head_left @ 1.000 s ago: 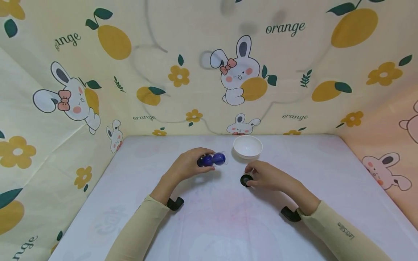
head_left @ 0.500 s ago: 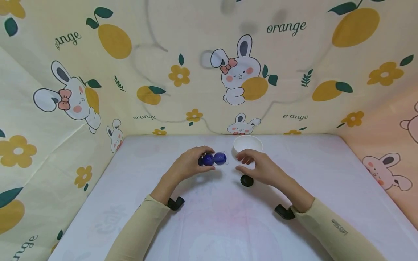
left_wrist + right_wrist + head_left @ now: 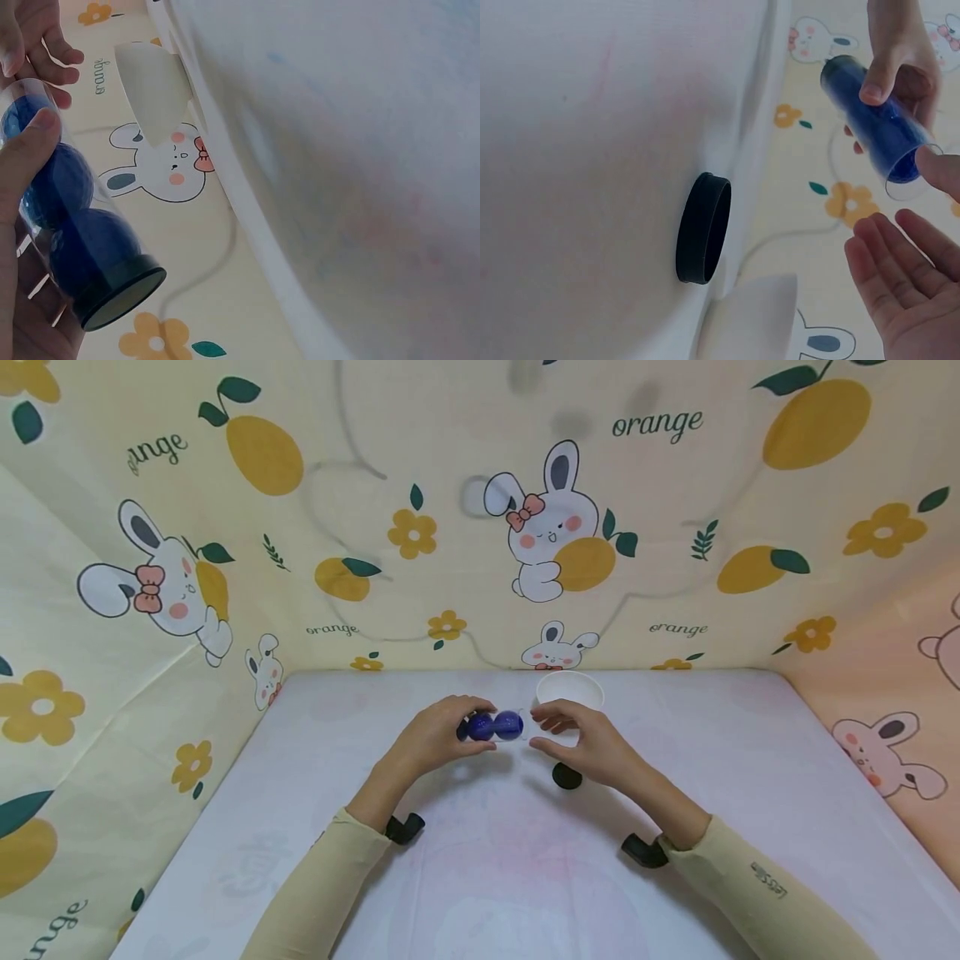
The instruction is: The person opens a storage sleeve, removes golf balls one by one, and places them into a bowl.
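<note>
My left hand (image 3: 435, 737) grips a clear tube (image 3: 103, 201) that lies level above the table. Blue balls (image 3: 507, 725) fill it in a row. A black cap (image 3: 124, 292) closes the tube's left end, while its right end is uncapped. Close to that uncapped rim, my right hand (image 3: 588, 743) has its fingers spread and holds nothing. Its thumb is nearest the rim in the right wrist view; whether it touches cannot be told. Below the right hand a loose black lid (image 3: 703, 229) rests on the table.
A white bowl (image 3: 558, 685) stands at the back of the table (image 3: 487, 877), partly hidden behind the right hand. Patterned cloth (image 3: 450, 577) hangs along the back and sides.
My right hand has let go of the black lid, leaving it on the table, and moved left to the tube's uncapped end. My left hand and the tube have barely shifted.
</note>
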`<state>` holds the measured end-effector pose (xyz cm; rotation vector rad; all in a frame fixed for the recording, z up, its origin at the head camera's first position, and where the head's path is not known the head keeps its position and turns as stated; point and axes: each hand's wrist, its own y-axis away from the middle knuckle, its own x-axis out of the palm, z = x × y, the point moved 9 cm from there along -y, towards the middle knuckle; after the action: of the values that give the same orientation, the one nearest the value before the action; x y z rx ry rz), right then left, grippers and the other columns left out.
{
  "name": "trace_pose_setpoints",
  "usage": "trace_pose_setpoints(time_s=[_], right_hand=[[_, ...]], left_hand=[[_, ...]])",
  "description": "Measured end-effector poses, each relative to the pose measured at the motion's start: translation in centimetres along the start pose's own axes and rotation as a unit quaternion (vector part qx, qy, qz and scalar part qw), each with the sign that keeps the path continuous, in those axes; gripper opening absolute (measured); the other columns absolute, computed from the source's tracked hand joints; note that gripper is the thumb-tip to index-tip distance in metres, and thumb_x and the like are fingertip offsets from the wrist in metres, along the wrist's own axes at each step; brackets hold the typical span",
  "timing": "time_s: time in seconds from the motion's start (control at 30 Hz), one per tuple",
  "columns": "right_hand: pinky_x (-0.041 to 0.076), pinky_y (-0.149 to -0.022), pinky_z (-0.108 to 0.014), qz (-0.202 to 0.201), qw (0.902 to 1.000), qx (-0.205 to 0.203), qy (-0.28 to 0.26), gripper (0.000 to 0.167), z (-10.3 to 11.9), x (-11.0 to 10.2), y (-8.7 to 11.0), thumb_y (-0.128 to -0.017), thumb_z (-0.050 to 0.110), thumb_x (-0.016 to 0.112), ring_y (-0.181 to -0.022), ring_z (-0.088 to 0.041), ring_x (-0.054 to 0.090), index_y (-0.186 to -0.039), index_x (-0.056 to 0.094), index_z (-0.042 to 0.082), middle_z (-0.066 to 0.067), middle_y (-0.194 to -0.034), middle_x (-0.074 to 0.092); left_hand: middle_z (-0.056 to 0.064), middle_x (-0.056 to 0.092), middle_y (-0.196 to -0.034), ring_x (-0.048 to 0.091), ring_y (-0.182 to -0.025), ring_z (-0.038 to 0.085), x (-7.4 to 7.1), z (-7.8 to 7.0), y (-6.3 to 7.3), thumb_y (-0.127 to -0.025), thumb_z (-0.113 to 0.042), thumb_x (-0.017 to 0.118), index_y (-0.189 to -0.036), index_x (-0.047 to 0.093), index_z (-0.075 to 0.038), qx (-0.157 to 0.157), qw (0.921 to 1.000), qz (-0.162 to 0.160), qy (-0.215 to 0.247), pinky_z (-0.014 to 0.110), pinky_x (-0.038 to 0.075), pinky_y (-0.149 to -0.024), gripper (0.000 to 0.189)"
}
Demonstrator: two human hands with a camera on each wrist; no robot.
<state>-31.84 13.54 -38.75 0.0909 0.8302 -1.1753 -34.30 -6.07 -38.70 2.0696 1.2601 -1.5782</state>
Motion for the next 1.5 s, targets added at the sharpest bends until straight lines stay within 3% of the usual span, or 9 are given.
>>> trace_pose_setpoints(time_s=[0.17, 0.6, 1.0, 1.5], right_hand=[[0.060, -0.099, -0.043, -0.004, 0.9999, 0.002, -0.010, 0.044, 0.0, 0.1, 0.0, -0.094, 0.019, 0.087, -0.109, -0.033, 0.074, -0.132, 0.070, 0.005, -0.006, -0.123, 0.075], [0.060, -0.099, -0.038, -0.001, 0.9998, 0.005, -0.022, 0.045, -0.1, 0.4, -0.1, -0.093, 0.019, 0.087, -0.108, -0.025, 0.074, -0.133, 0.070, 0.008, -0.004, -0.123, 0.075], [0.061, -0.099, -0.041, -0.002, 0.9990, 0.007, -0.045, 0.051, -0.3, 0.6, 0.0, -0.093, 0.019, 0.088, -0.107, -0.028, 0.075, -0.135, 0.067, 0.000, -0.015, -0.122, 0.075], [0.060, -0.099, -0.038, -0.004, 0.9980, 0.012, -0.061, 0.047, -0.7, 0.7, 0.1, -0.093, 0.019, 0.087, -0.107, -0.025, 0.075, -0.135, 0.068, 0.007, -0.009, -0.120, 0.076]], left_hand=[[0.005, 0.074, -0.130, 0.068, -0.115, 0.021, 0.0, -0.2, 0.0, -0.090, -0.038, 0.090, -0.137, 0.070, -0.015, 0.005, 0.9999, -0.001, -0.013, 0.042, 0.057, -0.104, 0.057], [0.004, 0.075, -0.126, 0.068, -0.110, 0.020, -0.4, -1.0, 0.1, -0.089, -0.037, 0.091, -0.136, 0.070, -0.014, 0.034, 0.9988, -0.019, -0.030, 0.040, 0.058, -0.101, 0.056], [0.003, 0.075, -0.125, 0.069, -0.113, 0.021, -0.7, -1.5, 0.2, -0.087, -0.040, 0.092, -0.135, 0.072, -0.016, 0.055, 0.9961, -0.039, -0.057, 0.042, 0.057, -0.104, 0.057], [0.005, 0.075, -0.125, 0.069, -0.113, 0.024, -1.1, -2.0, 0.3, -0.087, -0.038, 0.092, -0.134, 0.073, -0.016, 0.078, 0.9923, -0.056, -0.079, 0.043, 0.057, -0.103, 0.055]])
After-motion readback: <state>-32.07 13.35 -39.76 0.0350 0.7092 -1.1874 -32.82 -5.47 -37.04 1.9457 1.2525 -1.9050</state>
